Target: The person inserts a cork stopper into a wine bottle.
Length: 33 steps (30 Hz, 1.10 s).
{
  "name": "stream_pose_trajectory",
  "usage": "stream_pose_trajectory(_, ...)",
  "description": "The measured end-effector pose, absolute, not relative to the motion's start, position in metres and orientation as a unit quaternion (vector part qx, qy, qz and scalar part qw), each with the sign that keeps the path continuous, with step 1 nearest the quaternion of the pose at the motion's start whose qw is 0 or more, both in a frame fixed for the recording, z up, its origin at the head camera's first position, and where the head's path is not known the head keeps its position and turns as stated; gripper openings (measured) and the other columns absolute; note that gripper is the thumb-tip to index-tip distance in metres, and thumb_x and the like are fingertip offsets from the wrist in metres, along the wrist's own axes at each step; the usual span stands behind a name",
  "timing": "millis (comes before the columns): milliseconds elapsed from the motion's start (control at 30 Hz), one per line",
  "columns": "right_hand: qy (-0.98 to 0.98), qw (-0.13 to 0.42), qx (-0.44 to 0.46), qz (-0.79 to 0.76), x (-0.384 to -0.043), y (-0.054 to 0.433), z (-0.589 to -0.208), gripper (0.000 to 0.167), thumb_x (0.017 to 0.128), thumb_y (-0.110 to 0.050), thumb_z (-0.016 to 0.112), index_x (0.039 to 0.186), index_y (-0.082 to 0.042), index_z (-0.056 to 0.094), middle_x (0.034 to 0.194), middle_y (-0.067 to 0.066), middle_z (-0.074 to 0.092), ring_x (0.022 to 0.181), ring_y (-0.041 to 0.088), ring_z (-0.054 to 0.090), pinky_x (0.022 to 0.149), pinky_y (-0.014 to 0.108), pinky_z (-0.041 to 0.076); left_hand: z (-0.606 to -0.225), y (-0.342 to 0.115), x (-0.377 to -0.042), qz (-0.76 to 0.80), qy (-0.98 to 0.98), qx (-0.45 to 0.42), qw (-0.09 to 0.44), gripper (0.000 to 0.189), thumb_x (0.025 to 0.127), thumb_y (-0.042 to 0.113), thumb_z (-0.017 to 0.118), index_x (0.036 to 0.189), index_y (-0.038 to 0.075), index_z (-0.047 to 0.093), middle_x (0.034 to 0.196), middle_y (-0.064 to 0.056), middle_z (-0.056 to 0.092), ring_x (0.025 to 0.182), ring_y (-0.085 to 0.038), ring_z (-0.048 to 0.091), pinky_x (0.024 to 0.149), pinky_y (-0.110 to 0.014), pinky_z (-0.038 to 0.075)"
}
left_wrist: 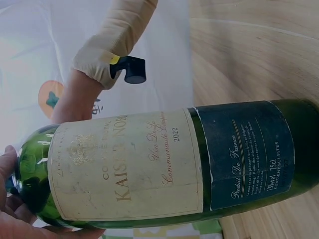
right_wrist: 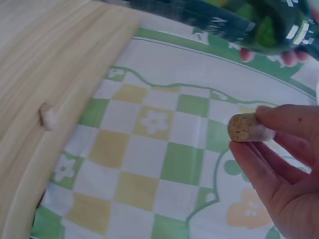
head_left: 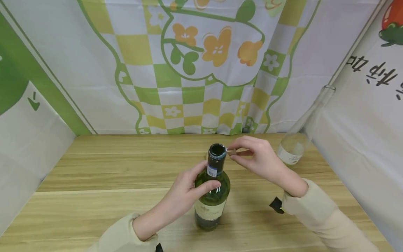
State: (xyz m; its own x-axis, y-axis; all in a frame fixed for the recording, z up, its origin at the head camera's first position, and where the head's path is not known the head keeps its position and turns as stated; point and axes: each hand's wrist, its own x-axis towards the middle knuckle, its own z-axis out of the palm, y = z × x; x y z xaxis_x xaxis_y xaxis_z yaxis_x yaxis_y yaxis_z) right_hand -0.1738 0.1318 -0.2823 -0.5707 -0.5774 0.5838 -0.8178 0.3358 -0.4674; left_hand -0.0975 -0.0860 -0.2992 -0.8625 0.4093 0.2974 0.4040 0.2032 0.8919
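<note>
A green wine bottle [head_left: 211, 196] with a cream and dark label stands on the wooden table, its mouth uncovered. My left hand [head_left: 185, 189] grips it round the shoulder, thumb across the front; the fingers behind are mostly hidden. In the left wrist view the bottle's label [left_wrist: 124, 169] fills the middle. Just right of the bottle mouth, my right hand [head_left: 256, 157] pinches a cork [right_wrist: 249, 127] between thumb and fingers. The cork's brown end shows in the right wrist view, pointing away from the palm. There the right hand [right_wrist: 284, 164] has the cork apart from the bottle.
A clear glass bottle [head_left: 292, 147] with a white label stands at the table's back right. Another small cork-like piece [right_wrist: 48, 117] lies on the tabletop [head_left: 110, 168] near its far edge. Printed cloth [head_left: 195, 98] hangs behind the table, with cloth walls on both sides.
</note>
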Motion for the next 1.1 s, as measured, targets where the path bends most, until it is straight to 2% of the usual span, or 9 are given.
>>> stream_pose_trajectory(367,-0.738,0.174,0.436,0.484,-0.155,0.135,-0.245,0.033,0.069,0.02,0.066,0.098,0.004,0.064,0.096,0.014,0.063,0.088,0.014,0.062,0.069,0.029,0.054,-0.299,-0.086,-0.098,0.571,0.779,0.259,-0.002,0.036,0.087,0.026,0.061,0.121,0.018,0.053,0.11,0.006,0.062,0.1,-0.011,0.057,0.087,-0.044,0.045)
stream_pose_trajectory(633,-0.681,0.183,0.464,0.536,-0.139,0.13,-0.223,0.036,0.066,0.029,0.061,0.097,0.012,0.062,0.098,0.019,0.061,0.088,0.02,0.061,0.071,0.035,0.053,-0.299,-0.086,-0.097,0.564,0.783,0.261,-0.003,0.036,0.087,0.027,0.061,0.121,0.018,0.052,0.109,0.007,0.062,0.1,-0.009,0.057,0.086,-0.036,0.046)
stream_pose_trajectory(933,-0.638,0.186,0.495,0.56,-0.131,0.123,-0.204,0.031,0.071,0.024,0.062,0.1,0.014,0.061,0.104,0.014,0.063,0.093,0.022,0.061,0.072,0.035,0.053,-0.3,-0.086,-0.098,0.558,0.788,0.26,-0.008,0.035,0.087,0.027,0.061,0.119,0.018,0.054,0.105,0.007,0.063,0.097,-0.008,0.058,0.084,-0.033,0.047)
stream_pose_trajectory(1100,-0.626,0.166,0.505,0.57,-0.129,0.12,-0.2,0.028,0.075,0.017,0.063,0.102,0.012,0.061,0.103,0.023,0.061,0.093,0.034,0.059,0.073,0.041,0.052,-0.3,-0.086,-0.098,0.552,0.79,0.265,-0.014,0.035,0.086,0.027,0.062,0.119,0.017,0.054,0.104,0.005,0.064,0.095,-0.009,0.058,0.083,-0.032,0.047)
